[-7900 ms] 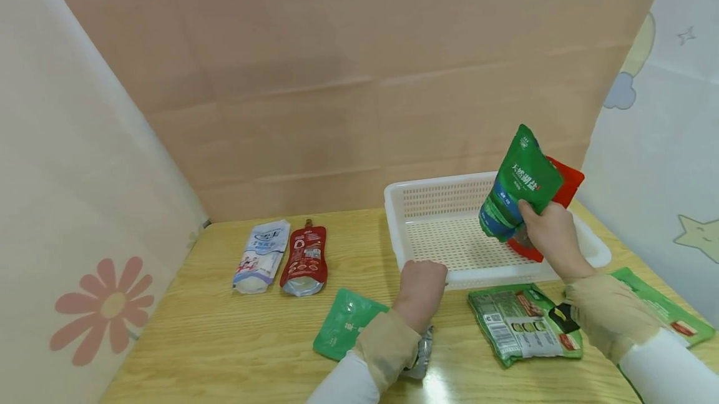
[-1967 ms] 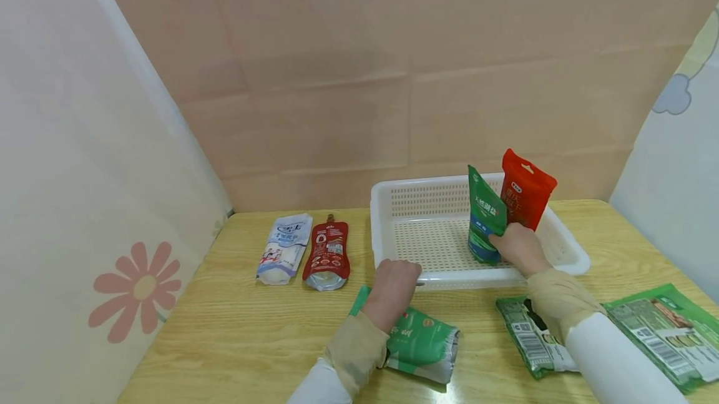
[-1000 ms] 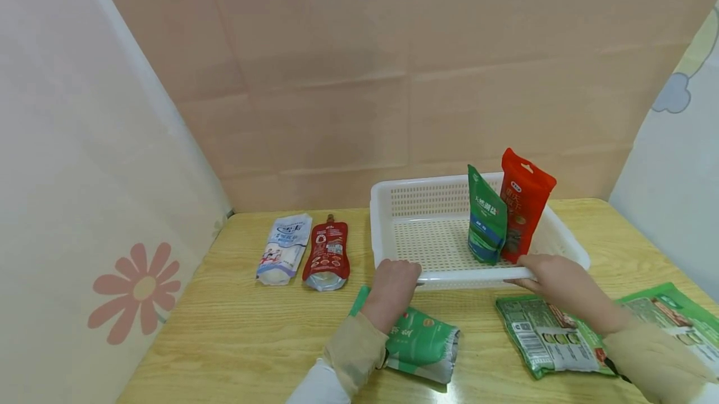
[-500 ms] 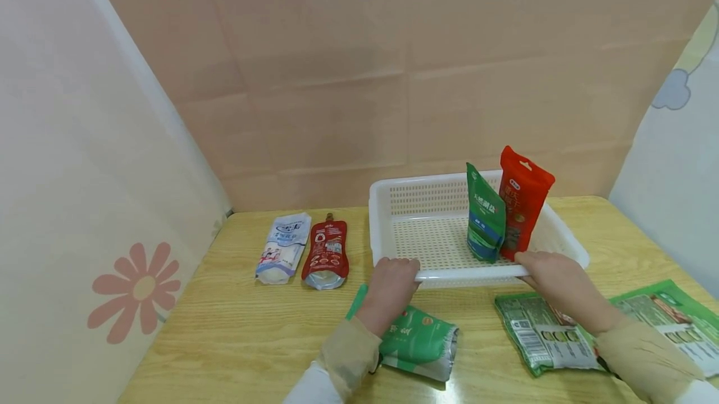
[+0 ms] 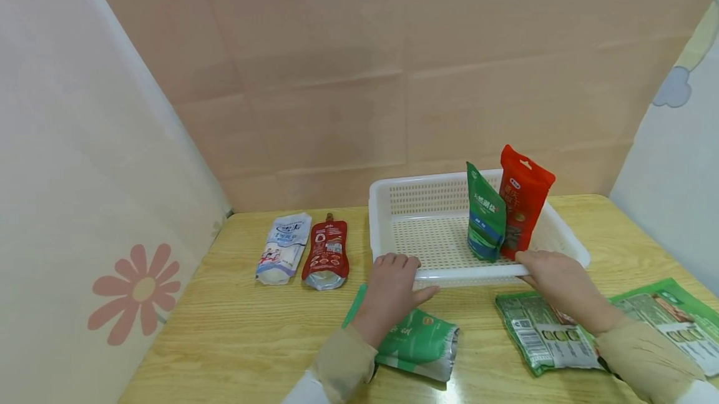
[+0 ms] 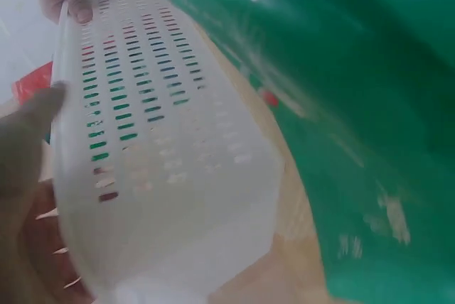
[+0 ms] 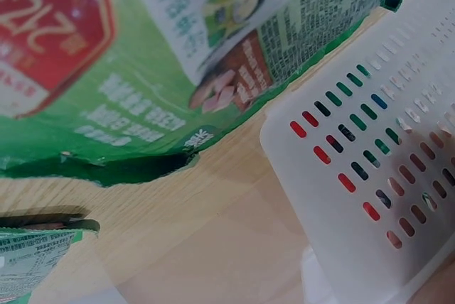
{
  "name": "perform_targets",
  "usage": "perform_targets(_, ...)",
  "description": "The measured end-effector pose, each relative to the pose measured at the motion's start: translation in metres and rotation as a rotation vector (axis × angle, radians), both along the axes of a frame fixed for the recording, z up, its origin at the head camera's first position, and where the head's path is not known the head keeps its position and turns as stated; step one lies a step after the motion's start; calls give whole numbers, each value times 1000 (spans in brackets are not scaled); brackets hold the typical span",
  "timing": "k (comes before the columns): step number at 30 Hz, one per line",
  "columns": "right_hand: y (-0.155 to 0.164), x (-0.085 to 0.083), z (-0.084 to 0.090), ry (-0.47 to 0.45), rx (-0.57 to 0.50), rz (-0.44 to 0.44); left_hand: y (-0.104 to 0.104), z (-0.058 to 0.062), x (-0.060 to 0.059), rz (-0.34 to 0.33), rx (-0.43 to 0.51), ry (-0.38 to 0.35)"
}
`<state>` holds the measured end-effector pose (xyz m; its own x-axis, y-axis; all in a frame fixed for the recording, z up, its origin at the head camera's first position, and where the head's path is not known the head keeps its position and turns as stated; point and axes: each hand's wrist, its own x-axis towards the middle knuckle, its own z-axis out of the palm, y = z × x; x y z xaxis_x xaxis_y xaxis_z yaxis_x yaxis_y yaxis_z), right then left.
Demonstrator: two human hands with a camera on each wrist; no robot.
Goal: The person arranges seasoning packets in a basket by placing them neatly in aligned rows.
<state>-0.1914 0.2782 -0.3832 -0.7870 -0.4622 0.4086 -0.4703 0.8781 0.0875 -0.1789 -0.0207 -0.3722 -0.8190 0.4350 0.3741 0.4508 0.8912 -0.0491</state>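
Note:
A white perforated plastic basket (image 5: 472, 276) stands at the table's back right. My right hand (image 5: 556, 279) pinches its front rim near the right corner, thumb outside in the left wrist view. My left hand (image 5: 387, 288) is at the front left corner: its fingers lie over the rim and its thumb stretches away, blurred in the left wrist view. Inside the basket, at the right, a green bag (image 5: 484, 223) and a red bag (image 5: 527, 188) stand upright and tilted, touching. Below my left wrist lies a green pouch (image 5: 421, 338), partly hidden by the arm.
Left of the basket, a white-and-blue pouch (image 5: 284, 248) and a dark red spouted pouch (image 5: 327, 251) lie side by side. Two flat green printed packets, a nearer one (image 5: 545, 332) and one farther right (image 5: 668, 310), lie under and beside my right forearm.
My right hand set the green bag beside the red one in the basket, let go, and took the front rim. My left thumb has just spread off the rim.

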Motion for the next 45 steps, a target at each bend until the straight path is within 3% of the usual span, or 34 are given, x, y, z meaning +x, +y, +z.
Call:
perform_targets(4, 0, 1, 0, -4, 2, -1, -9, 5, 8, 39, 86, 195)
perform_targets(6, 1, 0, 0, 10, -4, 12, -16, 8, 14, 47, 191, 172)
perform_targets(7, 1, 0, -1, 23, -6, 22, -19, 10, 18, 45, 249, 124)
perform_targets(12, 5, -1, -3, 68, -27, 56, -32, 10, 43, 53, 516, -256)
perform_targets(20, 7, -1, -1, 54, -28, 37, -46, -15, 78, 19, 565, -576)
perform_targets(24, 7, 0, 1, 34, -21, 23, -49, -27, 86, 39, 565, -690)
perform_targets(27, 7, 0, 2, 31, -27, 29, -51, -35, 88, 76, 621, -801)
perform_targets(32, 8, -2, 0, 31, -42, 51, -55, -48, 90, 183, 860, -1185)
perform_targets(34, 8, -2, 0, 29, -44, 53, -57, -51, 90, 205, 957, -1297)
perform_targets(39, 6, -2, -1, 29, -45, 50, -57, -52, 91, 172, 1144, -1395)
perform_targets(45, 3, -2, -1, 21, -26, 42, -47, -53, 93, 212, 1291, -1383)
